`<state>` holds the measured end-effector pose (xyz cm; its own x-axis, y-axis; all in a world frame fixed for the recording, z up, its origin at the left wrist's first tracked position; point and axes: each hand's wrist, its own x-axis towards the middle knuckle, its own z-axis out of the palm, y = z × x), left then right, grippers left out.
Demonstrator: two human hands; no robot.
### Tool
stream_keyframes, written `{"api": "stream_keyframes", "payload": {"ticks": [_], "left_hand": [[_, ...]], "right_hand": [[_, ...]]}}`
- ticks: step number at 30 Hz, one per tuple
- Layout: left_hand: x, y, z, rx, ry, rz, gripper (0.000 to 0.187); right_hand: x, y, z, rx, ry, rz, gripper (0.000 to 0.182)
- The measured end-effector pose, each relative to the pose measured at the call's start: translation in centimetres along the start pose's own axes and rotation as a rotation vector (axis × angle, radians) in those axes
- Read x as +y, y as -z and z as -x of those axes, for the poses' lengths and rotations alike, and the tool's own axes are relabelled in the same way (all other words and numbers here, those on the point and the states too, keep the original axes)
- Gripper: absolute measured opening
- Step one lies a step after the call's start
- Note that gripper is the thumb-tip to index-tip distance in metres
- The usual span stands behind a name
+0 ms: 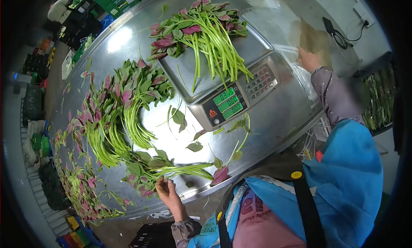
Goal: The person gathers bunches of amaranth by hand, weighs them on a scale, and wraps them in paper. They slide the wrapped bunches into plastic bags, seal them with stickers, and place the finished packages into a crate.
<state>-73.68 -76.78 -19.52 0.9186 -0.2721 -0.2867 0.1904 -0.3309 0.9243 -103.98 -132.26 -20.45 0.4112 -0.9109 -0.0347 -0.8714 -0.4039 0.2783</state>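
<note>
Greens bunch (180, 169) just beyond part-open, empty L hand (170, 196); R hand (309, 60) at bags (304, 79), grip unclear

Green crates (113, 1) at top left, beyond desk (279, 127). Black device (328, 25) at upper right, dark cable (345, 41) looped beside it; plug (365, 23) at pale wall. Colored bins (79, 236) at lower left: blue, red, green, yellow. Black crate (152, 237) below desk's near edge. Small red object (319, 156) near white basket (321, 128).
</note>
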Motion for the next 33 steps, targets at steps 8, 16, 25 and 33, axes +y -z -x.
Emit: {"api": "stream_keyframes", "payload": {"ticks": [8,16,25,33], "left_hand": [[4.0,-2.4,-4.1,-0.026,-0.157,0.015,0.025],[10.9,-8.3,-10.3,-0.227,-0.370,-0.089,0.028],[4.8,-5.1,-7.6,-0.258,-0.148,-0.175,0.012],[-0.6,-0.8,-1.8,0.042,-0.209,-0.123,0.011]], "right_hand": [[2.3,-2.2,3.1,-0.002,0.239,0.067,0.023],[-1.9,6.7,6.3,-0.204,0.447,-0.326,0.023],[-21.9,4.6,16.1,-0.556,1.014,-0.980,0.022],[-35.5,5.6,22.3,-0.460,1.219,-0.919,0.018]]}}
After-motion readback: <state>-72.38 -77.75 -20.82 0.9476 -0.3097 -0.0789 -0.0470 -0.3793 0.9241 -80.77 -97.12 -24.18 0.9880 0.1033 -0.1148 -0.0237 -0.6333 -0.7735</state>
